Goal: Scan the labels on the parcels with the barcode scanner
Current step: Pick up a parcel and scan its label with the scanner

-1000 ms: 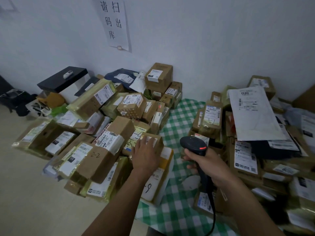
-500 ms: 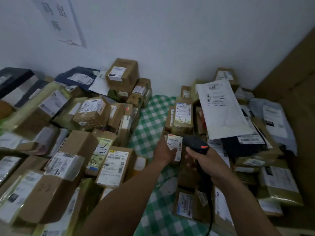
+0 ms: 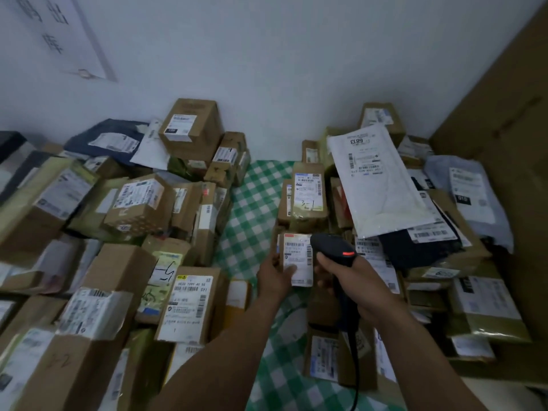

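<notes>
Left hand (image 3: 274,277) curled round the small parcel (image 3: 296,266), thumb laid on its label (image 3: 298,250). Right hand (image 3: 353,277) wrapped round the handle of the barcode scanner (image 3: 332,247). Parcel is held beside the bare checked strip of the counter (image 3: 252,203), long axis away from the body, label turned upward. Scanner head lies just right of the label, nose aimed left across it; judged too close, a slight draw-back probably needed

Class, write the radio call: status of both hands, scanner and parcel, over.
Left hand holds small parcel, label facing up. Right hand grips scanner, head right beside label. Nothing between them.
</notes>
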Tool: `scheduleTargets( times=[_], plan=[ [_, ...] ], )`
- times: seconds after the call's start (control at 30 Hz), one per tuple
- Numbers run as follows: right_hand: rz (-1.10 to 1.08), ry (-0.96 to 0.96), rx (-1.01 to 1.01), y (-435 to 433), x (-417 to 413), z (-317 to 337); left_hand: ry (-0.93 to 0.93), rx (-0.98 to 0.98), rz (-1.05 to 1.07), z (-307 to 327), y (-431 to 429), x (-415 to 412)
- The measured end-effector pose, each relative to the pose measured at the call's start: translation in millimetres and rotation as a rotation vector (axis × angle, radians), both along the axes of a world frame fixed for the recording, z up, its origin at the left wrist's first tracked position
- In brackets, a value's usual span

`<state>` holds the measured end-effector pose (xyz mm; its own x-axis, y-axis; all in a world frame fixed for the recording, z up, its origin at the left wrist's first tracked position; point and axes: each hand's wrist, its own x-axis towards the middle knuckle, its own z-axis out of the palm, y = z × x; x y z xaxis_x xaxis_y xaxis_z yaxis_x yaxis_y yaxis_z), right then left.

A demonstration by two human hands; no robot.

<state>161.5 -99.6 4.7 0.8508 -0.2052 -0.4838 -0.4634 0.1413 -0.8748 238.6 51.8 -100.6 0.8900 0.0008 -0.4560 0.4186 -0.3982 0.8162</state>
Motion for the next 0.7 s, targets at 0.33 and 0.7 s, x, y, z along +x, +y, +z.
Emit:
scheduleTargets(
  times=[0.33,0.7],
  plan=[
    [-0.021,-0.208,-0.055,29,-26,25,-0.348,-0.246,0.104,79,26,-50],
    [-0.001,-0.247,-0.122,27,-48,50,-0.513,-0.194,-0.059,99,40,-57]
  ],
)
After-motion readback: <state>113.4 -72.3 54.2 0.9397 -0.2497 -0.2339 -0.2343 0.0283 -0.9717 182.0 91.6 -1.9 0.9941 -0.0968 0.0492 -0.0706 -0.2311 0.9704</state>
